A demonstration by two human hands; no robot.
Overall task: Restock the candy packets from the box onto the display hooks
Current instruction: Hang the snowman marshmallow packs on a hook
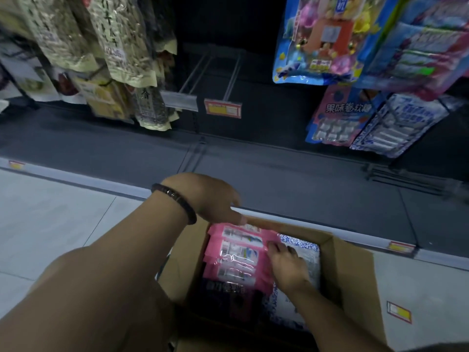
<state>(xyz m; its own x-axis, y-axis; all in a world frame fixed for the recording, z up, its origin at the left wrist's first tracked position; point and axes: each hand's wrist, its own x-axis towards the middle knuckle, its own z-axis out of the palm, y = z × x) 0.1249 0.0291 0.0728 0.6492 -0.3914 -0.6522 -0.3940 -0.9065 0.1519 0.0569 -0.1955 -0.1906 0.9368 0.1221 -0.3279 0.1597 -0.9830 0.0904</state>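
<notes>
An open cardboard box [352, 270] sits on the floor in front of the display. Inside it lies a stack of pink candy packets [236, 252], with blue-and-white patterned packets [302, 243] to their right. My left hand [210, 196], with a dark bead bracelet on the wrist, reaches over the box's far left corner and touches the top end of the pink stack. My right hand [285, 265] is inside the box, its fingers curled on the right edge of the pink packets. Two bare display hooks [215, 69] stick out above, one with a red price tag [222, 107].
Greenish seed packets [121, 47] hang at the upper left. Blue and pink candy packets [337, 115] hang at the right. A dark bottom shelf [253, 168] with a price strip runs behind the box. Pale floor tiles [50, 219] lie to the left.
</notes>
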